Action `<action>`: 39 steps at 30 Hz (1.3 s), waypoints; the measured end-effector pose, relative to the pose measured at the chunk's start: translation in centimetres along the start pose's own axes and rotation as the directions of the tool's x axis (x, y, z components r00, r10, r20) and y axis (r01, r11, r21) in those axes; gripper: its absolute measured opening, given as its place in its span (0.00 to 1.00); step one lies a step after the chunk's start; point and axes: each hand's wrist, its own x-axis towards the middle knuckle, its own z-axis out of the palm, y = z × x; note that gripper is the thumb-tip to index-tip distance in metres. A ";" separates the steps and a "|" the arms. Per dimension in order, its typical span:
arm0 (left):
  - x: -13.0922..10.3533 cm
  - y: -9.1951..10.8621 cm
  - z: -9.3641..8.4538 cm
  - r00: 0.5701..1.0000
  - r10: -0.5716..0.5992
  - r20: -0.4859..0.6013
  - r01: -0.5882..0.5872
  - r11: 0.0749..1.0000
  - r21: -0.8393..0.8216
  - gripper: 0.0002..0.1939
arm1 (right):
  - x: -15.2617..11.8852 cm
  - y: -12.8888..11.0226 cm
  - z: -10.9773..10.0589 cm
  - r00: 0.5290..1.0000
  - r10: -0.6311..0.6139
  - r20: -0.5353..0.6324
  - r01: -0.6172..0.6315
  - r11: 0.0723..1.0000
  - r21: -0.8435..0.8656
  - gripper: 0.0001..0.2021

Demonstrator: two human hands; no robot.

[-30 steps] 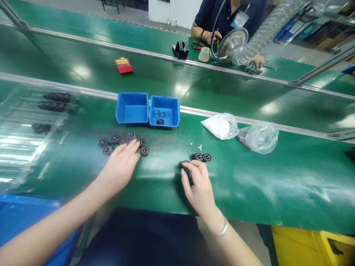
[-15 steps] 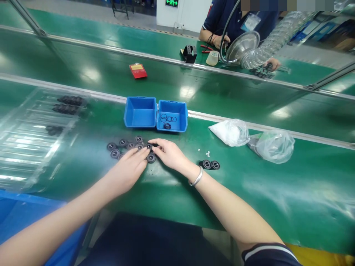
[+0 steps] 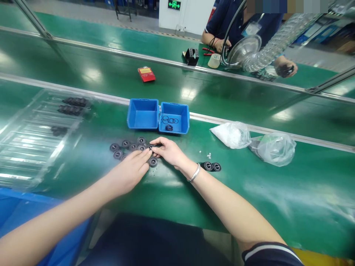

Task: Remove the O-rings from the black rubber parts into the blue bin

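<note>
Several black round parts with slotted centres (image 3: pixel 133 146) stand in a cluster on the green bench. At its right side, my right hand (image 3: pixel 168 151) pinches one black round part (image 3: pixel 151 147) between thumb and index finger. My left hand (image 3: pixel 130 171) reaches over the cluster, its fingers together and their tips closed against the same part. The fingers cover much of it. Just below the fingertips stands another black round part (image 3: pixel 153 162). Two more black round parts (image 3: pixel 212 166) stand apart, right of my right wrist.
Behind the cluster are an empty-looking blue bin (image 3: pixel 142 114) and a blue bin with black rings (image 3: pixel 174 111). Clear plastic trays (image 3: pixel 36 136) lie left. Plastic bags (image 3: pixel 233 135) and small white bits (image 3: pixel 209 155) lie right. Across the rail, a co-worker's hand (image 3: pixel 290 69) holds something dark.
My hands stay together at the same black round part, with only slight finger shifts. The view has moved a little. Across the rail, the co-worker's hand has risen with a dark object.
</note>
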 end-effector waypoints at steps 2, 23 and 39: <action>-0.3 0.4 -0.9 0.998 -0.031 -0.046 0.031 1.000 -0.003 0.16 | -1.0 -1.0 -0.7 0.995 -0.093 -0.039 0.086 0.984 -0.156 0.07; 0.8 5.2 -1.8 0.810 -0.410 0.420 0.558 0.313 -0.769 0.12 | -13.3 -1.6 -1.6 0.969 -0.245 0.008 0.197 0.758 -0.621 0.12; 1.2 5.4 -1.2 0.824 -0.477 0.305 0.484 0.314 -0.817 0.12 | -11.7 -0.1 -1.7 0.993 -0.097 -0.059 0.090 0.990 -0.106 0.07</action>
